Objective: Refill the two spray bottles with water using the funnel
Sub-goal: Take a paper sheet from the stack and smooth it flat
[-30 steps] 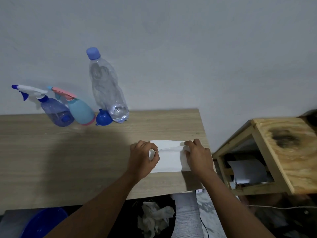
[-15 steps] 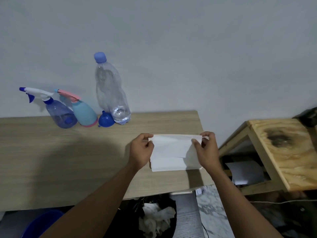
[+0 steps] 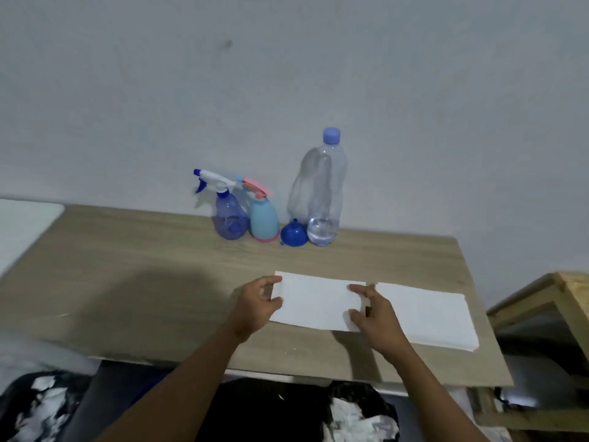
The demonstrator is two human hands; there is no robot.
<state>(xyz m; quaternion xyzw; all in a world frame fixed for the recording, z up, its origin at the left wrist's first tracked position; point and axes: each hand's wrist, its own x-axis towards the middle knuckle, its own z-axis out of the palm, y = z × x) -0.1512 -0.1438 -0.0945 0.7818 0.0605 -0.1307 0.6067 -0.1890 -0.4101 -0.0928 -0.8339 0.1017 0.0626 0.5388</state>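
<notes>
At the back of the wooden table (image 3: 127,266), against the wall, stand a clear purple spray bottle (image 3: 230,218) and a light blue spray bottle with a pink trigger (image 3: 264,221). A blue funnel (image 3: 294,234) sits mouth down to their right, beside a tall clear water bottle (image 3: 322,193) with a blue cap and a little water at the bottom. Nearer to me, a white paper sheet (image 3: 315,301) lies low over the table. My left hand (image 3: 258,306) pinches its left edge and my right hand (image 3: 374,311) pinches its right edge.
A flat stack of white paper (image 3: 424,314) lies just right of the sheet, near the table's right end. A raw wooden side table (image 3: 567,291) stands to the right. Below the front edge is a dark bin with crumpled paper (image 3: 350,416). A white surface (image 3: 25,218) adjoins the table's left end.
I lifted one sheet off the white stack with both hands and carried it left, down beside the stack. My view swung left, so the bottles now appear near the centre.
</notes>
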